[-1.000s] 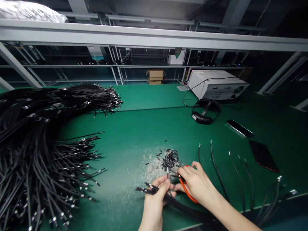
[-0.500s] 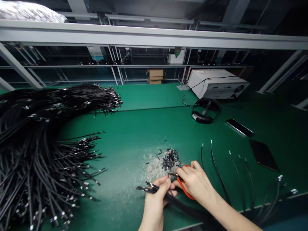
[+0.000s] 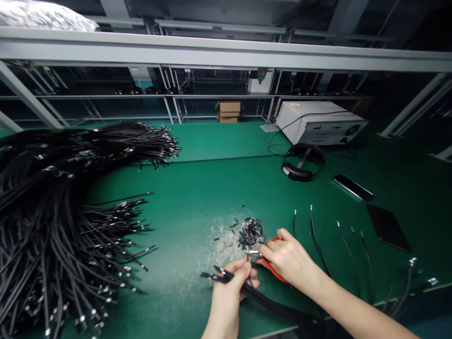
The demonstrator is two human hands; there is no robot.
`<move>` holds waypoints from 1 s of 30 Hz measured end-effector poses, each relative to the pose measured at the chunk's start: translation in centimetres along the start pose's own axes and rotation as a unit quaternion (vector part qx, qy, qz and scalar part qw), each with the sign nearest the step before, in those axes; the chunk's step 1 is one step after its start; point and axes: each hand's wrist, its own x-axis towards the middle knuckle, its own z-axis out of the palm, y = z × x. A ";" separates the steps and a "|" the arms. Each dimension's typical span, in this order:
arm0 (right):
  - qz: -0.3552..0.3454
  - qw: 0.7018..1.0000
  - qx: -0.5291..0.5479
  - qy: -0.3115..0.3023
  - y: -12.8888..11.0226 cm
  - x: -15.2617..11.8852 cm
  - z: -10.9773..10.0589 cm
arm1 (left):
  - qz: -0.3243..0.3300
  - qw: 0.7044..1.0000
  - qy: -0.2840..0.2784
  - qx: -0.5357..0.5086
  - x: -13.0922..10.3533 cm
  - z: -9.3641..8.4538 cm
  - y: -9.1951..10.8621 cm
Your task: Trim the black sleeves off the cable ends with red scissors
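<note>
Left hand closed on a bundle of black cables; one pale-tipped cable is pinched upright between thumb and fingers. Right hand wrapped around orange-handled cutters; their metal blades are set at the upright tip, contact not certain. Just ahead of both hands, short black pieces are piled on the green desk, among pale scraps. Right of the right hand, loose cables are laid out, some lower ends hidden by the forearm. Farther ahead on that side, a dark flat slab, a phone, a black headset and a white instrument case are seen. Well left of the left hand, the desk is covered by a large cable heap. Far ahead, beyond the desk, cardboard boxes are stacked, contents hidden. Ahead and far left, a shiny bag is seen above a white beam; contents not made out.
</note>
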 end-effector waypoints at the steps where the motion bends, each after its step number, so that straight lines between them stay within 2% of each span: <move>1: -0.004 1.000 -0.003 -0.003 0.1 0.1 -0.1 | -0.001 1.000 -0.005 -0.001 0.1 -0.1 -0.1; 5: -0.014 1.000 -0.009 -0.009 0.2 0.3 -0.1 | -0.004 1.000 -0.020 -0.003 0.5 -0.4 -0.4; 12: -0.011 0.999 -0.001 -0.045 0.3 0.6 0.5 | -0.007 1.000 -0.014 -0.003 0.8 -0.6 -0.5; 14: 0.006 0.997 0.033 -0.065 0.5 0.8 0.7 | -0.008 1.000 -0.012 -0.006 0.8 -0.5 -0.5; 19: 0.127 0.978 0.147 -0.071 1.5 1.0 0.2 | -0.004 1.000 0.006 -0.008 0.6 -0.1 0.0; 22: 0.134 0.959 0.241 -0.063 1.8 0.7 -0.3 | -0.002 1.000 0.017 -0.014 0.5 0.0 0.2; 24: 0.161 0.936 0.310 -0.037 1.5 0.5 -0.3 | 0.001 0.999 0.028 -0.019 0.5 0.1 0.2; 26: 0.201 0.925 0.323 0.018 0.8 0.3 -0.1 | 0.005 0.999 0.032 -0.026 0.5 0.2 0.2; 28: 0.224 0.926 0.292 0.080 -0.1 0.2 0.1 | 0.006 0.999 0.035 -0.030 0.5 0.3 0.3; 30: 0.201 0.943 0.235 0.121 -1.0 0.1 0.3 | 0.004 0.999 0.036 -0.029 0.4 0.4 0.4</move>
